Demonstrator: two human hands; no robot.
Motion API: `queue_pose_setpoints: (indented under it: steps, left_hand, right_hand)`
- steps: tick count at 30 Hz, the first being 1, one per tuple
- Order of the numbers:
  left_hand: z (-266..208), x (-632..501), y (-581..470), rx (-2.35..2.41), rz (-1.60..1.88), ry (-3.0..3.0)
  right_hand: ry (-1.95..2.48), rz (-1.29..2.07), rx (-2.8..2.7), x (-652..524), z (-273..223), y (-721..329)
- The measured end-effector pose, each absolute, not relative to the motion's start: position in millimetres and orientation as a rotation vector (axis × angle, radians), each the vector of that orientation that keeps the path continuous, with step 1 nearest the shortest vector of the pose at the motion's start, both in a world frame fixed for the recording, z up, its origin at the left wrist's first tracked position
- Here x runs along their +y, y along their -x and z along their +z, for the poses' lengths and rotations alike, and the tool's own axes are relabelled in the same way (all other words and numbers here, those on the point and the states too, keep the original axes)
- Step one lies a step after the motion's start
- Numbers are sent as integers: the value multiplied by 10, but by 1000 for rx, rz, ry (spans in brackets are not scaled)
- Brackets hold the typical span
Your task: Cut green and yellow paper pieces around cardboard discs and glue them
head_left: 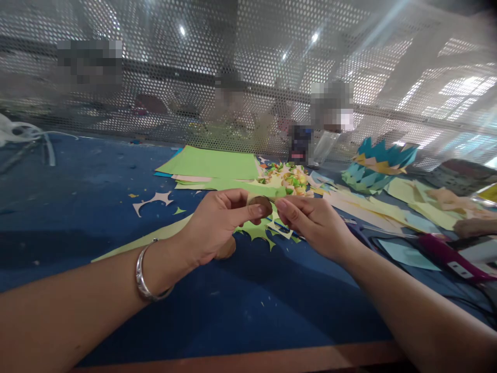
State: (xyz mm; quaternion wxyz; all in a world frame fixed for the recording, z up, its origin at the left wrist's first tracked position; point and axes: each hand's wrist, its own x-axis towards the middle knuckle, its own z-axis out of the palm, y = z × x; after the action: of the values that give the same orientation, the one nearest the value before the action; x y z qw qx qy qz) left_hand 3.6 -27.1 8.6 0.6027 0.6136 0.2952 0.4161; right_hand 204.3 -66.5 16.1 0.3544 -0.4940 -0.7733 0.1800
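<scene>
Blue tabletop (pixel 97 171), stacked paper sheets (pixel 219 163), pale curved scrap (pixel 162 197), purple power strip (pixel 438 251)

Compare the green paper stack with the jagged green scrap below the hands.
Edges: the green paper stack has mostly straight sides; the jagged green scrap has curved cuts ending in points.
Size: the stack dwarfs the scrap.
Colour: the stack shows pink and blue under its green; the scrap only green.
Shared: light green paper on the blue table.

The near tabletop (pixel 248 311) offers passage; a perforated screen (pixel 174 57) bars the back, a paper crown (pixel 375 168) far right.
</scene>
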Motion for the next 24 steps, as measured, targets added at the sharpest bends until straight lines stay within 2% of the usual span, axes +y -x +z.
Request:
queue_pose_setpoints:
  steps: [24]
  left_hand:
    - [99,-281,-32,711,959,-1435]
  right_hand:
    - [1347,378,-2004,-665,177,-2071]
